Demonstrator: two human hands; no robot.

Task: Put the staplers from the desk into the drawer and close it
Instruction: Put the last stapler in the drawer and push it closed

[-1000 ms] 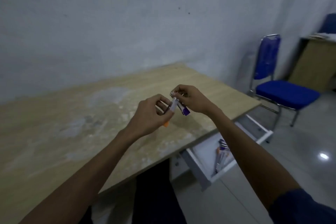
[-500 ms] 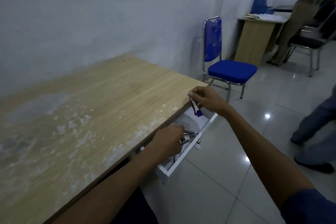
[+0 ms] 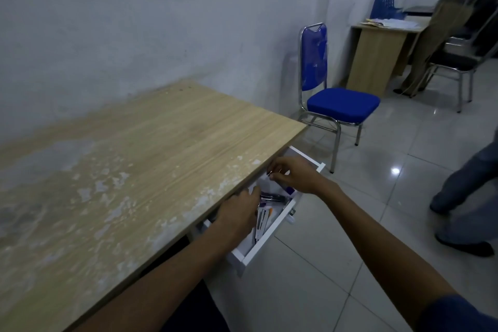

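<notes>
The white drawer [image 3: 260, 246] stands pulled out under the right end of the wooden desk [image 3: 140, 153]. Inside it lie several staplers: a dark one [image 3: 273, 198] lies crosswise, and pale ones with an orange tip [image 3: 263, 219] lie lengthwise. My left hand [image 3: 238, 211] reaches down into the drawer, fingers resting on those staplers; its grip is hidden. My right hand [image 3: 295, 174] hovers over the far part of the drawer, fingers pinched on a purple stapler [image 3: 290, 191] whose end pokes out below the palm.
A blue chair [image 3: 341, 105] stands just past the desk's right end. Farther back are a second wooden desk [image 3: 377, 56] with papers and a black chair [image 3: 452, 62]. A person's legs [image 3: 466, 180] are on the tiled floor at the right.
My view swung right from the desktop to the drawer. Both hands carried staplers off the desk; my left hand went into the drawer first, and my right hand lowered over it.
</notes>
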